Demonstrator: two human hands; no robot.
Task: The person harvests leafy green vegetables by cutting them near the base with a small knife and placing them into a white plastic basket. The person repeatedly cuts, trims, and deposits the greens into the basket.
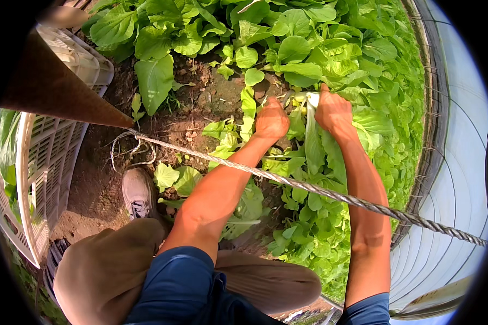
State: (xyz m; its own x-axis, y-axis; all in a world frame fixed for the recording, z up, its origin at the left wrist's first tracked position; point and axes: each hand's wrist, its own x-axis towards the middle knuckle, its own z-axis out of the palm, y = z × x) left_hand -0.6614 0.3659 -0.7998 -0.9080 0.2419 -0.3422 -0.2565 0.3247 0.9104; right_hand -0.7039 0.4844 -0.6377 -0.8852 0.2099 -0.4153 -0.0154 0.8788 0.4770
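Observation:
My right hand (334, 109) grips a leafy green plant (312, 98) around its pale stem base; its long leaves hang down beside the wrist. Just left of it, my left hand (273, 118) is curled into a fist close to the soil. A thin greyish thing shows between that fist and the stem base, too blurred to name, and the fingers hide what the fist may hold. Broad-leaved green plants (295, 48) grow thickly above and to the right of both hands. Loose or flattened leaves (248, 203) lie under and beside my left forearm.
A twisted rope (264, 174) crosses in front of both arms, from a rusty metal piece (73, 89) at upper left. White slatted plastic crates (51, 162) stand at left, one holding greens. My shoe (138, 193) rests on brown soil. Translucent sheeting (463, 122) curves along the right.

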